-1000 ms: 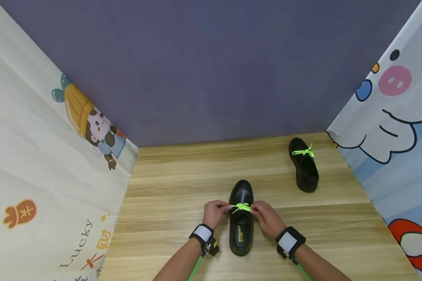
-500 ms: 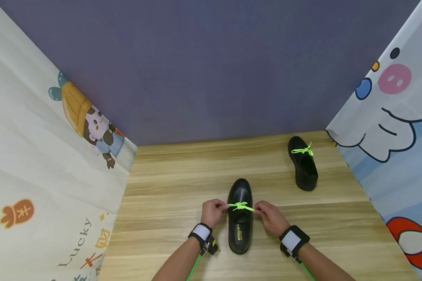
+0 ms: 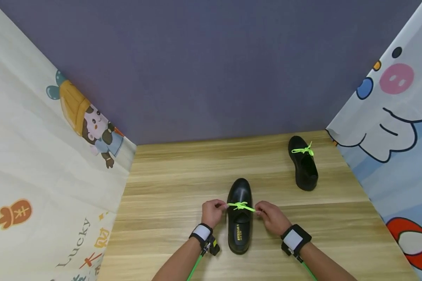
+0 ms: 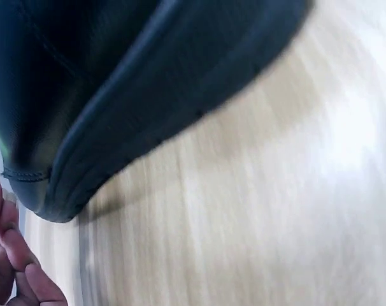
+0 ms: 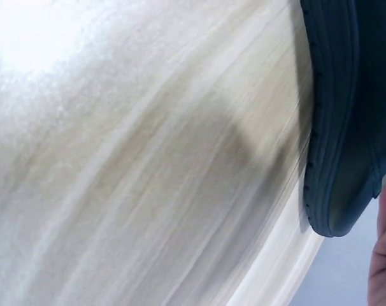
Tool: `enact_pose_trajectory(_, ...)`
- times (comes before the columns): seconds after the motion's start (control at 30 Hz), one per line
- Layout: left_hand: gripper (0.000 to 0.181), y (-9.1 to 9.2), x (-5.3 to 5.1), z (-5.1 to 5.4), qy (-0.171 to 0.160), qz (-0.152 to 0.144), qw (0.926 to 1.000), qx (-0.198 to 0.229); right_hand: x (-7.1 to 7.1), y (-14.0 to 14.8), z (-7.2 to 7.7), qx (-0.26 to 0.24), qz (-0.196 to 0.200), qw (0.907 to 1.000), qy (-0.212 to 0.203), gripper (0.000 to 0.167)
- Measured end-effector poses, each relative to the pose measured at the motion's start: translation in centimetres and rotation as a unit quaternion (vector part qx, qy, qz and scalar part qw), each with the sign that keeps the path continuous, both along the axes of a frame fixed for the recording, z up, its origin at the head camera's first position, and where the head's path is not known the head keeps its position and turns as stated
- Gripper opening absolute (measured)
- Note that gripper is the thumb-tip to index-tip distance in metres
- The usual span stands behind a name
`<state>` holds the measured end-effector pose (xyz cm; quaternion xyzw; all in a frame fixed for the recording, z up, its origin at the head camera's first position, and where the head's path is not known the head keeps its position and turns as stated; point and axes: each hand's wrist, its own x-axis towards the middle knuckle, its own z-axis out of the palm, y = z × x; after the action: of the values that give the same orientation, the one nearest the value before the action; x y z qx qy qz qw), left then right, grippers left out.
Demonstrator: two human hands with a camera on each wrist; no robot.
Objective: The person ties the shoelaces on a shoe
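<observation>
A black leather shoe (image 3: 240, 191) lies sole down on the wood-grain surface, toe pointing away from me. Across its opening a neon green shoelace (image 3: 240, 205) forms a bow knot. My left hand (image 3: 212, 212) pinches the lace's left side between thumb and index finger, just beside the shoe. On the other side my right hand (image 3: 272, 218) pinches the right side of the lace. The lace is stretched fairly straight between them. Both wrist views show the shoe's side, the black shoe wall (image 4: 161, 83) and the dark sole edge (image 5: 327, 127), with only some fingers visible at the frame edges.
A second black shoe (image 3: 304, 168) with a tied green lace stands at the back right. Behind the wood-grain surface (image 3: 168, 183) rises a dark grey-blue panel (image 3: 211, 70). Printed curtains border the left (image 3: 28, 156) and right (image 3: 390, 128) sides.
My right hand has moved slightly right, away from the shoe, drawing out the lace on that side. The left hand keeps its pinch with hardly any movement.
</observation>
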<state>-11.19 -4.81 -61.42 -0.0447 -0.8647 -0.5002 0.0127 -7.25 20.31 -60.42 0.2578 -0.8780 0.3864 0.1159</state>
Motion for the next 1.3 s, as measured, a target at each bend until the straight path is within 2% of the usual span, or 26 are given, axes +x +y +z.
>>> enact_pose_trajectory(0.13,0.012,0.1,0.0,0.2,-0.026,0.001,0.9981,0.056,-0.1,0.0,0.2,-0.026,0.007,0.9994,-0.021,0.012)
enact_pose_trajectory(0.27,0.031,0.3,0.2,0.4,-0.052,-0.008,0.99,0.131,-0.6,0.1,0.6,-0.052,0.013,0.9973,-0.051,0.016)
enact_pose_trajectory(0.33,0.036,0.4,0.4,0.6,-0.053,-0.006,0.9883,0.143,-0.9,0.1,0.9,-0.064,0.004,0.9959,-0.065,0.019)
enact_pose_trajectory(0.4,0.031,0.5,0.7,0.7,-0.044,-0.001,0.9883,0.146,-1.3,0.3,1.3,-0.072,-0.018,0.9951,-0.066,0.02)
enact_pose_trajectory(0.47,0.021,0.5,1.0,0.9,-0.027,0.0,0.9896,0.142,-1.7,0.3,1.7,-0.072,-0.041,0.9948,-0.059,0.017)
enact_pose_trajectory(0.57,0.014,0.6,1.5,0.9,0.0,-0.021,0.9917,0.127,-2.2,0.0,2.3,-0.056,-0.064,0.9946,-0.059,0.013)
enact_pose_trajectory(0.73,0.016,1.2,1.8,1.0,0.013,-0.075,0.9919,0.101,-2.8,-1.3,2.3,-0.056,-0.036,0.9909,-0.117,0.022)
enact_pose_trajectory(0.87,0.015,1.7,1.6,1.0,0.018,-0.099,0.9918,0.079,-2.9,-2.0,1.7,-0.069,-0.024,0.9897,-0.123,0.016)
enact_pose_trajectory(1.0,0.009,1.8,1.5,0.9,0.017,-0.105,0.992,0.067,-2.9,-2.2,1.3,-0.08,-0.03,0.9924,-0.088,0.013)
enact_pose_trajectory(1.13,0.005,1.4,1.5,0.7,0.033,-0.102,0.9929,0.051,-3.0,-2.0,1.3,-0.084,-0.038,0.9942,-0.055,0.01)
enact_pose_trajectory(1.23,0.005,0.8,1.7,0.4,0.049,-0.099,0.9933,0.035,-3.1,-1.5,1.3,-0.086,-0.053,0.9934,-0.054,0.008)
enact_pose_trajectory(1.3,0.004,0.3,1.7,0.3,0.047,-0.097,0.9938,0.029,-3.1,-1.2,1.4,-0.088,-0.063,0.9924,-0.058,0.009)
